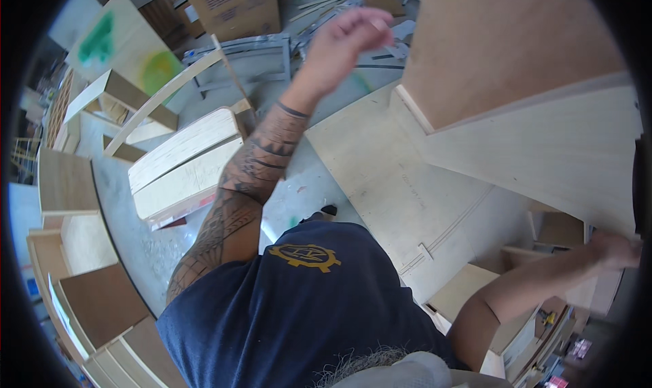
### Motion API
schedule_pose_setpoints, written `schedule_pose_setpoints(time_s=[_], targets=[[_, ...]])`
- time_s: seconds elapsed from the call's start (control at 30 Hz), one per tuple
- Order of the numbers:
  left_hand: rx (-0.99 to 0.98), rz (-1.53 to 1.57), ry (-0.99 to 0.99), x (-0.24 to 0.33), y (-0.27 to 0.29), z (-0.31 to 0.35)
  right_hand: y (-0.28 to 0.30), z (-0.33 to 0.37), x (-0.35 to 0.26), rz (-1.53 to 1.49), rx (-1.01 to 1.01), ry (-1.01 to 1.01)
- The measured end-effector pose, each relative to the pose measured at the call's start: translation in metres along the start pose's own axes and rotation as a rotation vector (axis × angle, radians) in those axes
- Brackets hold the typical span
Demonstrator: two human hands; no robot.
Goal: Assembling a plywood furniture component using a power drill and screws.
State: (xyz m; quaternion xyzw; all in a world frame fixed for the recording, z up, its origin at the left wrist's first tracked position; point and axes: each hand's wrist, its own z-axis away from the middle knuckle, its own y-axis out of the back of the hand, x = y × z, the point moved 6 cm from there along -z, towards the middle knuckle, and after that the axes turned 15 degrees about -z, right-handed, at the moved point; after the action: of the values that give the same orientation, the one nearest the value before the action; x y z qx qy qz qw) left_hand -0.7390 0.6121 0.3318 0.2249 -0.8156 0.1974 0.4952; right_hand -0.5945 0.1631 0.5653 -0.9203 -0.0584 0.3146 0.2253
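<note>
Neither grip pinches anything that can be made out. At the far right, the right hand (614, 250) rests against the lower edge of a large pale plywood panel (543, 150), its fingers lying on the wood; whether they curl around the edge cannot be told, since the hand sits at the blurred rim of the view. That panel leans up and across the right side, and a darker brown board (496, 42) stands against it above, with a thin light strip along their joint.

High in the middle, the left hand (350, 38) is raised in the air with its fingers loosely bent and partly spread, touching nothing; it is motion-blurred, so finer detail is lost. Its tattooed forearm runs down to a dark blue shirt (305, 306) bearing a yellow gear emblem.

Below the raised hand, a flat plywood sheet (387, 184) lies on the concrete floor (129, 232), its right side passing under the leaning panel. Left of the forearm sits a stack of curved plywood pieces (183, 164), well apart from both hands. A cardboard box (234, 4) stands at the top, and a board sprayed with green paint (122, 42) leans at upper left. More wooden boxes and panels line the left edge.
</note>
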Motion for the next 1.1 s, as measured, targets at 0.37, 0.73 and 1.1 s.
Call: schedule_pose_setpoints(time_s=[0.37, 0.73, 1.1], targets=[[-0.145, -0.101, -0.195, 0.176, 0.024, 0.050, 0.074, 0.125, -0.043, -0.214, -0.091, -0.019], [-0.285, -0.122, 0.254, 0.167, 0.050, 0.131, 0.087, 0.300, -0.132, -0.073, -0.247, 0.094], [-0.184, -0.064, 0.366, 0.156, 0.137, 0.203, 0.080, 0.438, -0.169, 0.012, -0.434, 0.176]])
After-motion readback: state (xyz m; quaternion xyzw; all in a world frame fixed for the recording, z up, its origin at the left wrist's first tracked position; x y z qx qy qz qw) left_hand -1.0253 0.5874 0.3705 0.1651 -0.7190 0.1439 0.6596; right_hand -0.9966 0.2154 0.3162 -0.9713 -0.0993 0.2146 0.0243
